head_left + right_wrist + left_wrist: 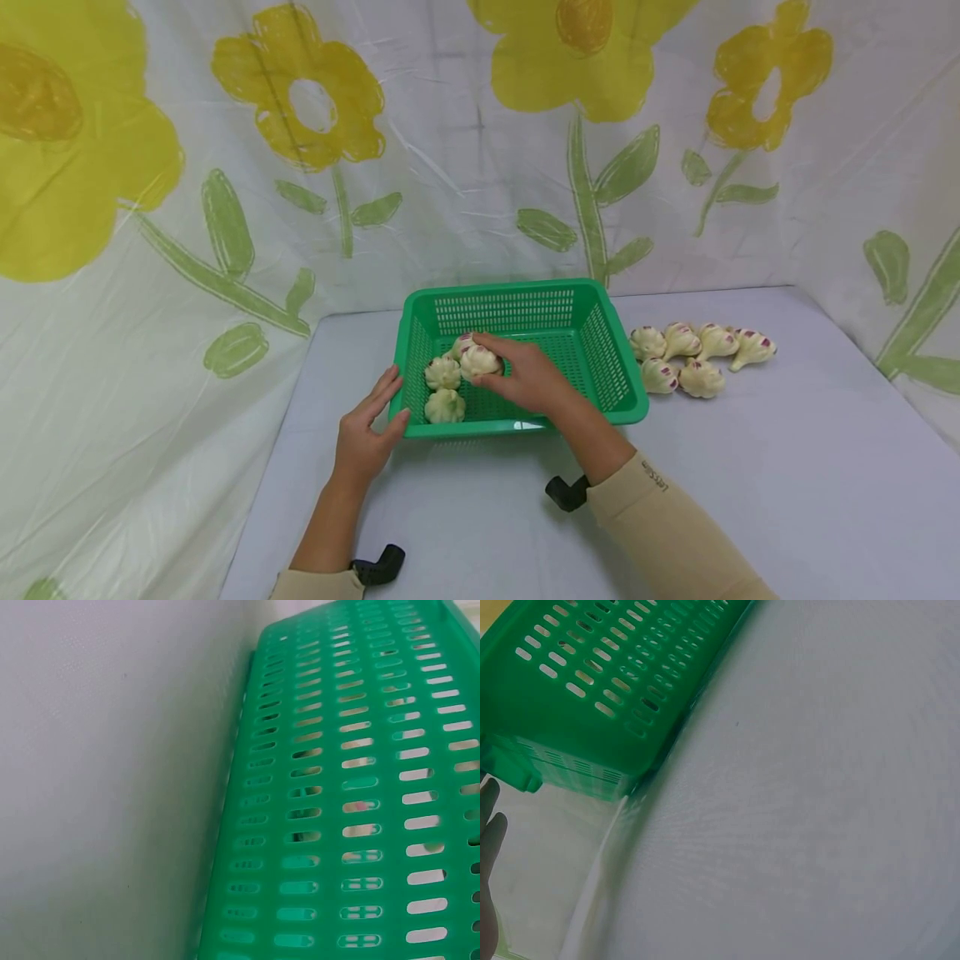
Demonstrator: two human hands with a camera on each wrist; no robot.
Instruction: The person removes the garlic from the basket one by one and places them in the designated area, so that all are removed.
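Note:
A green plastic basket (495,428) with slotted walls stands on the table in the head view. My right hand (531,377) reaches inside it and holds a garlic bulb (478,363), pale with purple patches, between thumb and fingers. Beside that bulb, in the basket's left part, lie three others: a purple-marked garlic bulb (461,342), partly hidden, a whitish one (442,373) and a front one (445,407). My left hand (363,435) rests against the basket's left rim, its fingers extended. Both wrist views show mostly the slotted basket wall (330,787); the right hand is hidden there.
Several more garlic bulbs (702,378) lie in two rows on the white-covered table (750,475), just right of the basket. Behind the table hangs a white sheet (450,192) painted with yellow flowers. A black device (566,493) sits by each wrist.

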